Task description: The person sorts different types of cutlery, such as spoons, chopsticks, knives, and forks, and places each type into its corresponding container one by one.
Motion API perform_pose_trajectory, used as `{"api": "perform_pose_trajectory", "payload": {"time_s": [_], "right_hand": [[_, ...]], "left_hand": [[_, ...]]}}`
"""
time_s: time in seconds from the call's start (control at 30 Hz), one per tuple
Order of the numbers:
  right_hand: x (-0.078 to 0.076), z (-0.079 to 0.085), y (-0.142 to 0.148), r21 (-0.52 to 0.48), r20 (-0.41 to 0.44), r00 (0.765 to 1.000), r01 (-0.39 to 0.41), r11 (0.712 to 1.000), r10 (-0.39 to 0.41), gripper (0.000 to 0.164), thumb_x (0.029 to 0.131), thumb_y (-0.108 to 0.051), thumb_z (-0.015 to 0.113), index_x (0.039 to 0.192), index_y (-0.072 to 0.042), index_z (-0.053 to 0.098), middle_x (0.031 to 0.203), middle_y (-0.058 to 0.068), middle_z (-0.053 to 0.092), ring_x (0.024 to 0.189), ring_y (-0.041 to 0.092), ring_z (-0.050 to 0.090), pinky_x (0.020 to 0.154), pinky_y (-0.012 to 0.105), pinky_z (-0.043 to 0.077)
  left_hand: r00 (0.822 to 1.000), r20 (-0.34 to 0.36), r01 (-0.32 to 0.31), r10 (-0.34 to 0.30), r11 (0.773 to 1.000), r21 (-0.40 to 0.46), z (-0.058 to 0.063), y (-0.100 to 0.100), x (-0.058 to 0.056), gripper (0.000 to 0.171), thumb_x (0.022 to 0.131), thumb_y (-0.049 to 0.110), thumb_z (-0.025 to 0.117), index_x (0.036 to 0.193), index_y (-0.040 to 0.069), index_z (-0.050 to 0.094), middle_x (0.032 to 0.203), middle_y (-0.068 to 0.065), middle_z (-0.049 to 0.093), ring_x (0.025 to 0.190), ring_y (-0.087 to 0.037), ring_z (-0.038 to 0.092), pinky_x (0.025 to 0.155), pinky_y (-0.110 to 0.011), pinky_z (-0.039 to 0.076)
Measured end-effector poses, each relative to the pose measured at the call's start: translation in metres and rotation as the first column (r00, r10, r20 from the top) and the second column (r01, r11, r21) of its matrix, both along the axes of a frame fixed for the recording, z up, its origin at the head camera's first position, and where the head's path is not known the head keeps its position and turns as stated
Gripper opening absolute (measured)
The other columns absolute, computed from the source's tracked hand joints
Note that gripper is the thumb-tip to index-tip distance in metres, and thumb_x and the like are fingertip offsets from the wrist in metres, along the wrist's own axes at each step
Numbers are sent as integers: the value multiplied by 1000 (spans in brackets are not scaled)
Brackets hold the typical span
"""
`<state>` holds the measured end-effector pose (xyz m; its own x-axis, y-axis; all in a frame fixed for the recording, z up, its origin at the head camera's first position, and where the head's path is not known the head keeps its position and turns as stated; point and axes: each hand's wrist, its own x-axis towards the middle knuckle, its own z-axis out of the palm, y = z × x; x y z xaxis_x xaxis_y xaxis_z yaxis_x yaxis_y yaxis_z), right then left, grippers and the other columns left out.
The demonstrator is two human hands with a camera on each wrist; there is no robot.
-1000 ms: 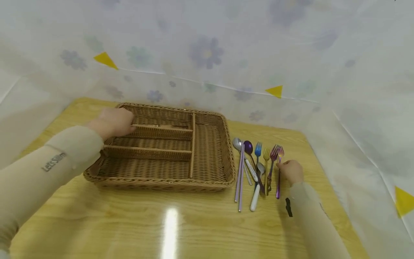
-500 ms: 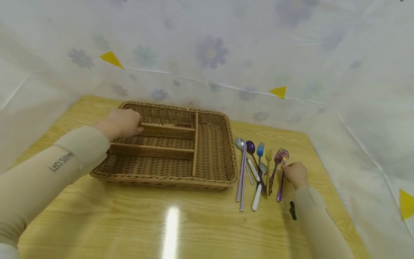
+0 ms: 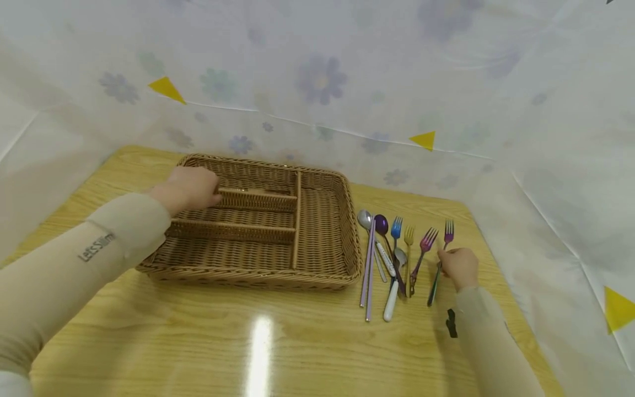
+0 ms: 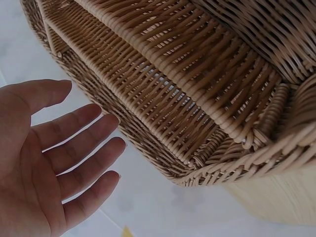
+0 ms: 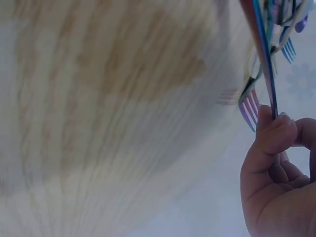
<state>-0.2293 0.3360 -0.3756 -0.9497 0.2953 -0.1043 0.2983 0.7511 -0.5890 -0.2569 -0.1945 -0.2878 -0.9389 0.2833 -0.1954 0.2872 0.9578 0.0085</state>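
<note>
Between thumb and fingers, my right hand [image 3: 459, 267] pinches the handle of a purple fork [image 3: 448, 231] with an iridescent sheen. Its tines point away, at the right end of the cutlery row. The right wrist view shows the pinch on the shiny handle [image 5: 269, 69]. My left hand [image 3: 190, 188] is over the left compartments of a brown wicker basket [image 3: 248, 275]. Its fingers spread loosely in the left wrist view, holding nothing beside the woven divider [image 4: 148, 64]. Just left of the held fork lies a magenta fork [image 3: 428, 240].
Right of the basket lie a gold fork [image 3: 409, 236], a blue fork [image 3: 397, 227], a purple spoon [image 3: 381, 224], a silver spoon [image 3: 364, 218], lilac chopsticks [image 3: 368, 275] and a white-handled spoon [image 3: 391, 302]. A small black strip [image 3: 451, 323] lies near the right sleeve. A flowered curtain [image 3: 317, 82] stands behind.
My right hand has shifted slightly right with the purple fork, which now stands apart from the magenta fork and has turned. The left hand has moved slightly right over the basket.
</note>
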Motion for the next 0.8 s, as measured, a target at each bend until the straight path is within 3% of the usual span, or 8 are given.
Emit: {"api": "perform_pose_trajectory", "payload": {"time_s": [0.2,0.43,0.57,0.67,0.8], "right_hand": [[-5,9,-1,-186,50,995,92,978,-85,47,93,-23,41,114,16,57,57,-11,59,53,4,58,56,19,52],[-5,23,-14,-430,121,989,130,893,-86,47,98,-27,37,127,9,46,59,-12,58,54,0,57,57,17,52],[-5,30,-26,-550,129,989,131,825,-71,43,99,-28,35,125,5,46,59,-10,56,53,0,57,54,16,50],[-4,37,-36,-654,133,989,132,745,-59,32,100,-30,35,101,-7,57,60,-8,59,53,2,58,55,16,50],[1,47,-50,-759,112,994,94,644,-14,38,101,-28,32,76,-17,59,62,-6,57,56,4,58,59,17,50]], "left_hand": [[1000,1,-6,6,1000,19,-1,-2,-1,28,93,27,54,71,10,53,64,-5,52,56,-17,48,50,-30,37],[1000,10,4,-4,1000,16,-3,1,-3,25,94,25,54,75,10,56,66,-4,56,56,-17,52,51,-31,41],[1000,1,11,-11,1000,17,-3,3,-2,24,95,25,53,77,10,57,67,-4,56,56,-17,52,50,-32,40],[1000,8,16,-17,1000,21,-2,3,-1,23,95,25,52,84,7,59,70,-6,57,58,-18,53,51,-32,40],[1000,9,24,-24,999,32,-1,4,0,23,94,25,53,94,3,62,72,-6,59,59,-17,53,51,-32,40]]}}
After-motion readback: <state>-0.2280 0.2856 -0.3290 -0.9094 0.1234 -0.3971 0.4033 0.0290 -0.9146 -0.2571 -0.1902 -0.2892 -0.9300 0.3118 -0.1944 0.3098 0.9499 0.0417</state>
